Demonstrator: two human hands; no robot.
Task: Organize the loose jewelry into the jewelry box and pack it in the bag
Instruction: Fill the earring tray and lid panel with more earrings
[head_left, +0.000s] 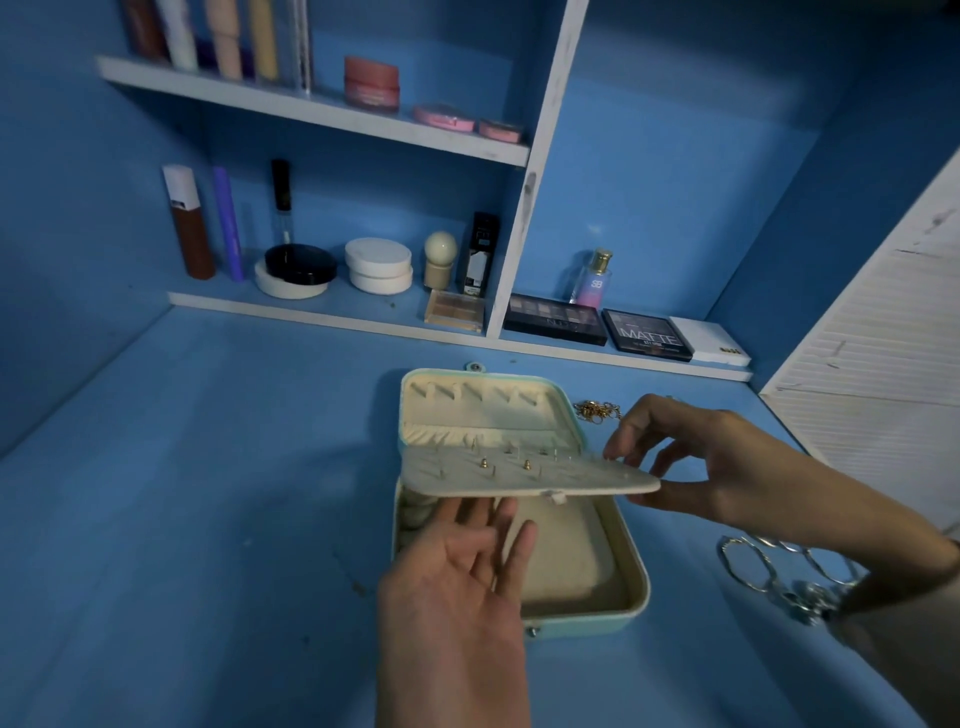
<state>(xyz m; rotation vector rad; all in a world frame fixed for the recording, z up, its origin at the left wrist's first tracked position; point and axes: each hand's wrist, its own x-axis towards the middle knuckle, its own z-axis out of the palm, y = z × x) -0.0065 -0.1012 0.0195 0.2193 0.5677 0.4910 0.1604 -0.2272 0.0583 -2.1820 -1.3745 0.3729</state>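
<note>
fingers of right hand pinch earring panel.

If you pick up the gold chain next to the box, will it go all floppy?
Probably floppy: the gold chain lies in a loose heap of small links, so it would likely dangle. It looks thin, so probably light.

One head-worn view looks forward and down, close above the jewelry box; shelves fill the upper frame, edges perhaps lens-bent.
</note>
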